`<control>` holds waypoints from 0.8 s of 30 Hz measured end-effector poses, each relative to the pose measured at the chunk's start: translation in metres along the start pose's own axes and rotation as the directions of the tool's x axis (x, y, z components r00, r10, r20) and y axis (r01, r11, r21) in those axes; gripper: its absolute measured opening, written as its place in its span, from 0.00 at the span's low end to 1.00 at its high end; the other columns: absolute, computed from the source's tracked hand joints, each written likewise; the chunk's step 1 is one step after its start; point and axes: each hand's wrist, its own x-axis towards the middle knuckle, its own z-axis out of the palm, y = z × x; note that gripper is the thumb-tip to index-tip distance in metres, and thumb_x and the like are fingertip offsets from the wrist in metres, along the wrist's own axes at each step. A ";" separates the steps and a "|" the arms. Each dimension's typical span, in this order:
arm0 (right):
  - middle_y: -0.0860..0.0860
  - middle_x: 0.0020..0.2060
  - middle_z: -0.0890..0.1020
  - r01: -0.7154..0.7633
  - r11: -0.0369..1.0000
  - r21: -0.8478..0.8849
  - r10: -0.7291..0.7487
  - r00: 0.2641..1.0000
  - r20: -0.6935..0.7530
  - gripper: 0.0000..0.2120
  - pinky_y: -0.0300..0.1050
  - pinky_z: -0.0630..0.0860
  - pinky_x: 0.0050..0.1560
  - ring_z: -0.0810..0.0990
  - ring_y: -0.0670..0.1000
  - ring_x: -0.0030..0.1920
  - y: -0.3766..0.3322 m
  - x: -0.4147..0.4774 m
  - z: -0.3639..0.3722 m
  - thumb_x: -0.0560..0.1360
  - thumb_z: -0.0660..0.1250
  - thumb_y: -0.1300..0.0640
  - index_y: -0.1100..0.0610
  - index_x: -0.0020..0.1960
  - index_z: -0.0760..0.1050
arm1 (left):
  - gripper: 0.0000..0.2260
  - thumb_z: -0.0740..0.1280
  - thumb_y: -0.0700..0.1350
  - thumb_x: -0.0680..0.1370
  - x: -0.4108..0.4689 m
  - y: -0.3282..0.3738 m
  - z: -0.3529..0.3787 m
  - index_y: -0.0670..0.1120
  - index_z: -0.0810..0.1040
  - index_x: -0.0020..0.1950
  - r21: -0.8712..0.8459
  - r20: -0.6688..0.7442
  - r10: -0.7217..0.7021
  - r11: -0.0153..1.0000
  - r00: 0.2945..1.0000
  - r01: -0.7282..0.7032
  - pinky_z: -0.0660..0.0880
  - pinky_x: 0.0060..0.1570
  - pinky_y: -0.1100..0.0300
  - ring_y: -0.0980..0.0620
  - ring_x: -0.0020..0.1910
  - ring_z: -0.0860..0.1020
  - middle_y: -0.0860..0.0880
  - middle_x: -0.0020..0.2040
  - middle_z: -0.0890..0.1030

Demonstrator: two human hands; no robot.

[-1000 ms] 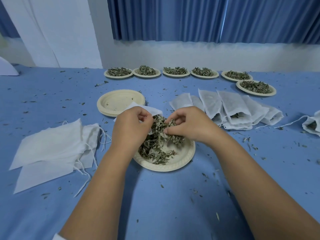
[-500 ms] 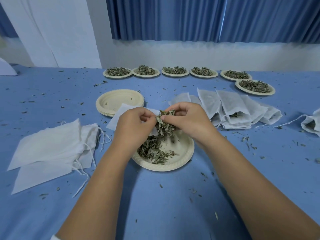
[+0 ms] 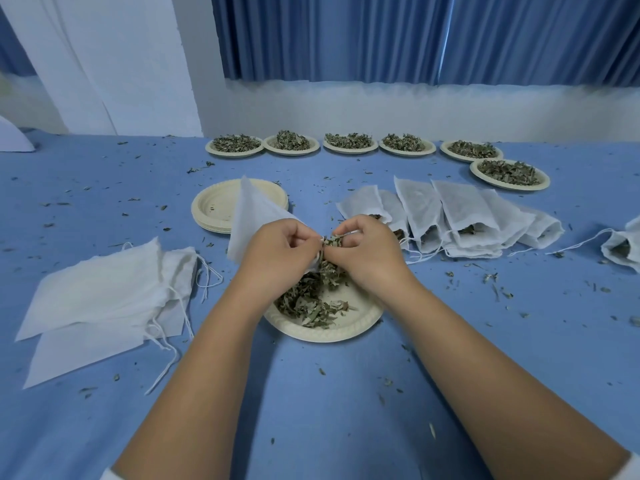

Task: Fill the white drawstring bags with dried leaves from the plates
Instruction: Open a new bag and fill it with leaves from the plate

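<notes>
Your left hand (image 3: 277,252) is clenched on the mouth of a white drawstring bag (image 3: 252,216). The fingers curl round the hem, so the opening faces your other hand while the empty body of the bag stands up and away behind your knuckles. Your right hand (image 3: 369,252) pinches a clump of dried leaves (image 3: 331,242) between thumb and fingertips, right at that opening; how far the clump is inside the bag cannot be told, since your fingers cover the rim.

You hold both hands directly above the near plate (image 3: 322,336), which makes sense, because anything that slips falls back onto the loose leaves (image 3: 304,306) lying in it and not onto the blue tablecloth (image 3: 311,410), already littered with crumbs.

The plate looks roughly half emptied, so this bag probably needs several more pinches. Flat empty bags (image 3: 104,292) lie to your left within reach. Filled bags (image 3: 457,209) fan out to your right with their mouths towards you, and one more bag (image 3: 620,247) lies at the right edge. A stack of empty plates (image 3: 211,209) sits just behind the bag you hold, and a row of full plates (image 3: 349,151) waits along the far side.
</notes>
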 end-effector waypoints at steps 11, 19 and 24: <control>0.53 0.42 0.86 -0.229 0.858 0.460 0.112 0.957 0.268 0.05 0.34 0.80 0.42 0.86 0.46 0.43 -0.002 0.008 -0.010 0.76 0.69 0.67 0.60 0.46 0.82 | 0.08 0.67 0.42 0.77 0.003 0.002 -0.011 0.47 0.78 0.38 -0.166 -0.077 -0.135 0.979 0.988 0.120 0.62 0.23 0.68 0.62 0.18 0.64 0.59 0.20 0.69; 0.50 0.45 0.82 -0.211 0.952 0.221 0.174 0.969 0.175 0.10 0.40 0.73 0.37 0.75 0.47 0.34 0.000 0.007 -0.010 0.72 0.74 0.57 0.54 0.52 0.79 | 0.08 0.67 0.43 0.77 0.005 0.003 -0.012 0.47 0.77 0.37 -0.209 -0.032 -0.150 0.968 0.988 0.140 0.58 0.25 0.64 0.58 0.20 0.60 0.57 0.21 0.65; 0.55 0.49 0.86 -0.337 0.883 0.326 0.175 0.882 0.438 0.10 0.41 0.81 0.46 0.85 0.48 0.47 -0.003 0.005 -0.007 0.78 0.68 0.58 0.61 0.57 0.80 | 0.07 0.66 0.41 0.78 0.002 0.007 -0.012 0.45 0.77 0.39 -0.252 0.019 -0.136 0.958 0.990 0.137 0.59 0.20 0.67 0.60 0.18 0.61 0.58 0.20 0.65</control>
